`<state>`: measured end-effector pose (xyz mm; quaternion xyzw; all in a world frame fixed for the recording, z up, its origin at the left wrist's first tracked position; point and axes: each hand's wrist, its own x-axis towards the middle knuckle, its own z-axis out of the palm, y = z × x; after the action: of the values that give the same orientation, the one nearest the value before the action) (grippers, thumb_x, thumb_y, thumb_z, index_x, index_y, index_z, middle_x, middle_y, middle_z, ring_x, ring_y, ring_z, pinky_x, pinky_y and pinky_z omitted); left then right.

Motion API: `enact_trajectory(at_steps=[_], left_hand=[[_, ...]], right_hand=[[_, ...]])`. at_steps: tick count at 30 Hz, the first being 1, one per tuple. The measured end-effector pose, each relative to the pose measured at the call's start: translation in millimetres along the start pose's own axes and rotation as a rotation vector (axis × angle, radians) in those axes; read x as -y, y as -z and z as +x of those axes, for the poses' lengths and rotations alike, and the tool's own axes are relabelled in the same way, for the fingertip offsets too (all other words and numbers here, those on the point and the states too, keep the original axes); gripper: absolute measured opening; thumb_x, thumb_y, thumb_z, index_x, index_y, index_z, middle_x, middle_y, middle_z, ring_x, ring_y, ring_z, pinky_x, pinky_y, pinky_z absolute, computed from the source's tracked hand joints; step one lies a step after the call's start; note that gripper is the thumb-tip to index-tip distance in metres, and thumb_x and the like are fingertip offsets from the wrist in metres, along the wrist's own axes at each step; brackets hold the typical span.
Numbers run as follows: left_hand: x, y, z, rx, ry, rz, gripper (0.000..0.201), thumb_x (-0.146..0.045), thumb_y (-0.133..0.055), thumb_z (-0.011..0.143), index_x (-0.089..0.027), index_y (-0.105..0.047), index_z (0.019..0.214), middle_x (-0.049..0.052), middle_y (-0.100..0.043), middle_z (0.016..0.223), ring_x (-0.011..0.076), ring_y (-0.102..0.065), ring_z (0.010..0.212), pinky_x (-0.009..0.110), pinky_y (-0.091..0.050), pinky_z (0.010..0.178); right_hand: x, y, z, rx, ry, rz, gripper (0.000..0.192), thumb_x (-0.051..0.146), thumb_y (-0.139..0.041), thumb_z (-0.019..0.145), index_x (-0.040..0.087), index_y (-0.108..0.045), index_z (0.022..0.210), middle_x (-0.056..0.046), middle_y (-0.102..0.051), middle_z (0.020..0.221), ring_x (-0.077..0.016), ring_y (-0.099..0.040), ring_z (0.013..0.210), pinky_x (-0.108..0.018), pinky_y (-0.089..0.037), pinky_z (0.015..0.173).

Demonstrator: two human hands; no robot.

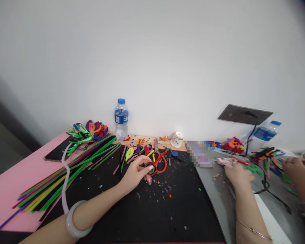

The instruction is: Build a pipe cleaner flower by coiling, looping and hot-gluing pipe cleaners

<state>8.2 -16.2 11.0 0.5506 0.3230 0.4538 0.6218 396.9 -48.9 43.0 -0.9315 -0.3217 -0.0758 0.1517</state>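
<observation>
My left hand (134, 173), with a white bangle on its wrist, reaches over the black mat (147, 210). Its fingertips pinch a small coiled pipe-cleaner ring (151, 168) of red, green and black. Beside the ring lie orange-handled scissors (162, 162). My right hand (237, 174) lies blurred on a grey sheet (218, 200), right below a pink glue gun (226, 161). I cannot make out whether its fingers grip the gun.
A long bundle of coloured pipe cleaners (66, 173) lies on a pink sheet (7, 189) with a phone (57, 153). Along the wall stand a water bottle (121, 118), a white cup (177, 139) and a second bottle (265, 134). Another person's hand (298, 171) holds a green piece.
</observation>
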Motion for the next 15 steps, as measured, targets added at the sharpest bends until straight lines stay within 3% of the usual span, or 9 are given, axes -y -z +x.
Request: enact_trajectory(at_steps=[2, 3, 6, 8, 11, 15], left_hand=[[1, 0.2, 0, 0.010, 0.013, 0.007, 0.022, -0.031, -0.063, 0.076, -0.018, -0.049, 0.088, -0.001, -0.057, 0.087, 0.0067, -0.059, 0.042, 0.020, -0.045, 0.042], [2, 0.3, 0, 0.021, 0.019, 0.011, 0.023, -0.031, -0.063, 0.076, -0.018, -0.050, 0.088, -0.001, -0.057, 0.087, 0.0070, -0.059, 0.042, 0.020, -0.045, 0.041], [5, 0.2, 0, 0.068, 0.032, 0.037, 0.022, -0.031, -0.062, 0.077, -0.018, -0.050, 0.089, -0.001, -0.058, 0.084, 0.0078, -0.060, 0.044, 0.019, -0.043, 0.042], [6, 0.1, -1, 0.096, 0.041, 0.070, 0.021, -0.030, -0.062, 0.077, -0.018, -0.051, 0.089, -0.001, -0.058, 0.082, 0.0076, -0.059, 0.044, 0.019, -0.043, 0.042], [7, -0.1, -2, 0.126, 0.061, 0.120, 0.021, -0.030, -0.062, 0.076, -0.017, -0.053, 0.090, -0.001, -0.057, 0.082, 0.0069, -0.058, 0.044, 0.018, -0.042, 0.042], [9, 0.2, -3, 0.161, 0.065, 0.159, 0.020, -0.030, -0.062, 0.076, -0.017, -0.054, 0.089, -0.001, -0.056, 0.083, 0.0066, -0.057, 0.043, 0.018, -0.042, 0.041]], right_hand=[[4, 6, -4, -0.094, -0.073, 0.027, 0.054, 0.043, -0.044, 0.079, 0.005, -0.053, 0.116, -0.034, -0.045, 0.115, -0.0474, -0.040, 0.112, -0.055, -0.041, 0.073], [8, 8, -6, -0.153, -0.039, 0.067, 0.051, 0.043, -0.045, 0.080, 0.008, -0.054, 0.115, -0.031, -0.047, 0.115, -0.0449, -0.041, 0.112, -0.053, -0.041, 0.076], [26, 12, -19, -0.236, 0.287, 0.320, 0.040, 0.034, -0.042, 0.082, 0.011, -0.054, 0.112, -0.020, -0.059, 0.100, -0.0337, -0.052, 0.101, -0.044, -0.042, 0.081], [45, 12, -38, -0.121, 0.532, 0.530, 0.037, 0.030, -0.039, 0.083, 0.012, -0.051, 0.113, -0.014, -0.060, 0.096, -0.0248, -0.058, 0.084, -0.037, -0.046, 0.076], [74, 10, -82, 0.142, 0.923, 0.662, 0.034, 0.024, -0.037, 0.087, 0.017, -0.047, 0.118, -0.011, -0.058, 0.105, -0.0197, -0.057, 0.085, -0.034, -0.046, 0.078], [99, 7, -135, 0.324, 1.212, 0.710, 0.038, 0.018, -0.040, 0.087, 0.022, -0.045, 0.125, -0.010, -0.054, 0.117, -0.0190, -0.056, 0.094, -0.033, -0.047, 0.083]])
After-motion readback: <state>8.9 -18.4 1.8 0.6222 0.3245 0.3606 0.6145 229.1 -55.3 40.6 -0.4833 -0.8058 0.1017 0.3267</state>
